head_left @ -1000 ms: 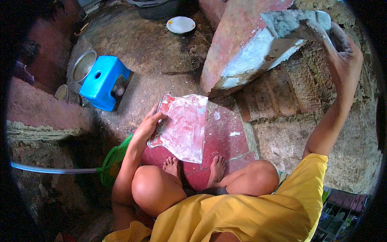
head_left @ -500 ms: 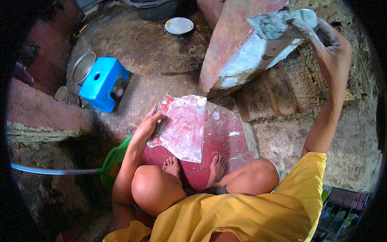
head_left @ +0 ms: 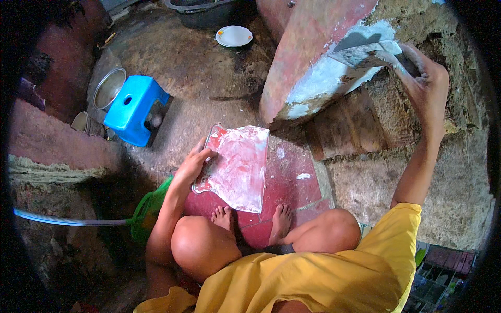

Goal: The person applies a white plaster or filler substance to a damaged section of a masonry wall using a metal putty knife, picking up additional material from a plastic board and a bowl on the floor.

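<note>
My left hand (head_left: 195, 161) is closed on the left edge of a flat board (head_left: 240, 169), its thumb on top; white paste is smeared over the board's reddish face. Raised at the upper right, my right hand (head_left: 425, 70) pinches a putty knife (head_left: 360, 54) with a wide blade coated in whitish paste. The blade is tilted against or just in front of the wall edge (head_left: 318, 78), where a patch of wet white paste covers the pink and brown surface. Whether the blade touches the wall all along its edge is hard to tell.
A blue plastic stool (head_left: 133, 109) stands to the left, beside a round metal lid (head_left: 109, 87). Farther off are a white plate (head_left: 234, 36) and a dark basin (head_left: 203, 13). A green net (head_left: 148, 208) with a pale pole (head_left: 73, 221) lies near my left arm. Rough brick (head_left: 349, 122) borders the right.
My right hand has moved slightly down and left with the putty knife, whose blade has tilted. Fresh white paste now shows higher on the wall. The board stays in my left hand.
</note>
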Tool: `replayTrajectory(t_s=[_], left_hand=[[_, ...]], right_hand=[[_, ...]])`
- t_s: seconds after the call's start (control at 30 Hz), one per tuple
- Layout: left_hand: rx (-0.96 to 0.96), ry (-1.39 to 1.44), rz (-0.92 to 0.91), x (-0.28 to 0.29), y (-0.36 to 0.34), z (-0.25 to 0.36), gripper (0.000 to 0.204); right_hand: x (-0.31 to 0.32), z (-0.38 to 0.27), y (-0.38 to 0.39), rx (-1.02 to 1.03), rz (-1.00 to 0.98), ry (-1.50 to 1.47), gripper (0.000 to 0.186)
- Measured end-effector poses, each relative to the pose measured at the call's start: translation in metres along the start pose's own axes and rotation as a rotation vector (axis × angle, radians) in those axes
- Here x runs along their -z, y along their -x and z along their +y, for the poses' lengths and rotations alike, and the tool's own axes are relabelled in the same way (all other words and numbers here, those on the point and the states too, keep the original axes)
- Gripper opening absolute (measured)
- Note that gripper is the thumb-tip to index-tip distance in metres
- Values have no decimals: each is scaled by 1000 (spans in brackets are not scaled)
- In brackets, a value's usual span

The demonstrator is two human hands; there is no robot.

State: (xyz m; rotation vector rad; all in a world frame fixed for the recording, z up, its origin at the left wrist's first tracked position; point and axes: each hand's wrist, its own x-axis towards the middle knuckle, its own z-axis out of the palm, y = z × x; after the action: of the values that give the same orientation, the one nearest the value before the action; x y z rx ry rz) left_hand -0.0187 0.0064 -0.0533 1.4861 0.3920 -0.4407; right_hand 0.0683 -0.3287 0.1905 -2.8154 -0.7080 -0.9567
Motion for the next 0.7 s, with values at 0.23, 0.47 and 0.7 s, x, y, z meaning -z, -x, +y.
replayTrajectory(t_s=[0.23, 0.47, 0.7], left_hand=[[-22, 83, -57, 7, -12, -15, 57], [-38, 60, -68, 8, -14, -18, 57], [-87, 46, -58, 8, -15, -19, 51]], right_hand=[[5, -5, -10, 5, 203, -41, 30], [13, -1, -9, 103, 172, 15, 31], [7, 1, -12, 81, 228, -1, 33]])
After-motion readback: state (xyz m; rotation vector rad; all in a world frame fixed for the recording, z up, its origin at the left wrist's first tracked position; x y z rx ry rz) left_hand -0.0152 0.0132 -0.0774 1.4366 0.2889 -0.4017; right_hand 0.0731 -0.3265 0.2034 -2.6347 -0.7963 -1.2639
